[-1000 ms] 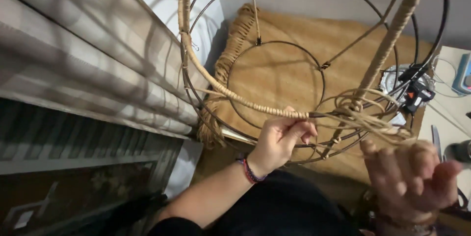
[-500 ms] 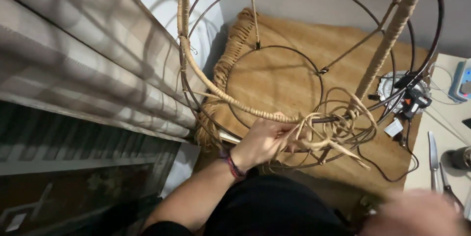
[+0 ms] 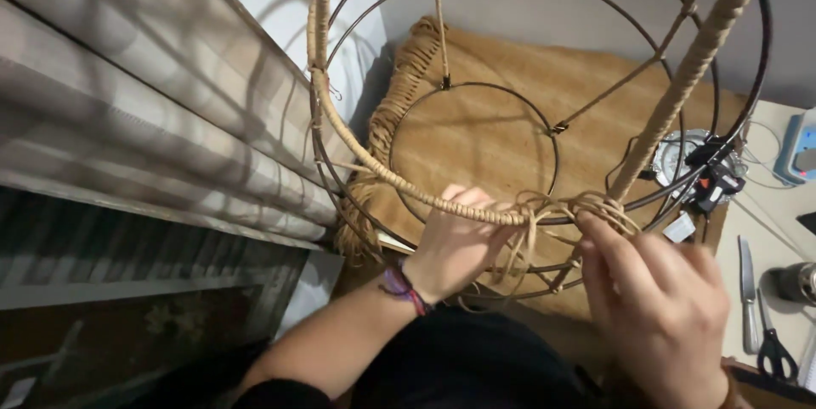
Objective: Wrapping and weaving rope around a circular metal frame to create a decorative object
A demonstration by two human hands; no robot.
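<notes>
Wire frame (image 3: 497, 90), dark round hoops and struts, stands over a tan woven mat (image 3: 510, 133), partly wound with pale cord (image 3: 561, 209); scissors (image 3: 773, 349), a knife and a glue gun (image 3: 714, 175) lie on the counter (image 3: 778, 222) to the right, curtain folds at left. Left hand (image 3: 455, 247) has its fingers closed on the wrapped hoop where the winding ends. Right hand (image 3: 659, 307), low and blurred half a second ago, now pinches the loose cord loops beside the wrapped strut.
</notes>
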